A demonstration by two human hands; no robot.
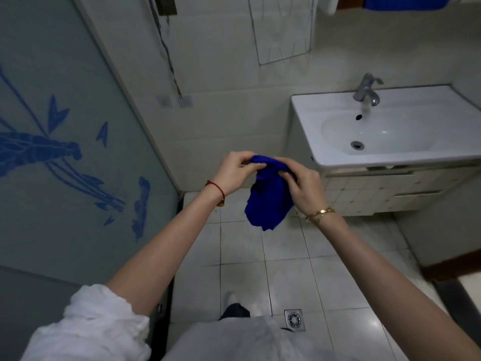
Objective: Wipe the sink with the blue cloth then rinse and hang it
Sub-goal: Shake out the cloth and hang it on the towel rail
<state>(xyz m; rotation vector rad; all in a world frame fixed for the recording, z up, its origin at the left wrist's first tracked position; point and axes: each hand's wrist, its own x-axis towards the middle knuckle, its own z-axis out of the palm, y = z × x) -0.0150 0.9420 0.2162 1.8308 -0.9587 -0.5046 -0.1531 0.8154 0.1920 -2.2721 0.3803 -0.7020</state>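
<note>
The blue cloth (268,199) hangs bunched in front of me, over the tiled floor, to the left of the sink. My left hand (235,170) pinches its top edge from the left. My right hand (303,186) grips the top edge from the right, fingers curled into the fabric. The white sink (338,155) stands at the right, apart from the cloth, with a drain in its basin and a metal tap (365,91) at its back.
A glass door with a blue pattern (65,152) fills the left side. A wire rack (282,29) hangs on the tiled wall above. Another blue cloth (406,2) shows at the top right. A floor drain (294,320) sits near my feet. The cabinet (377,194) is under the sink.
</note>
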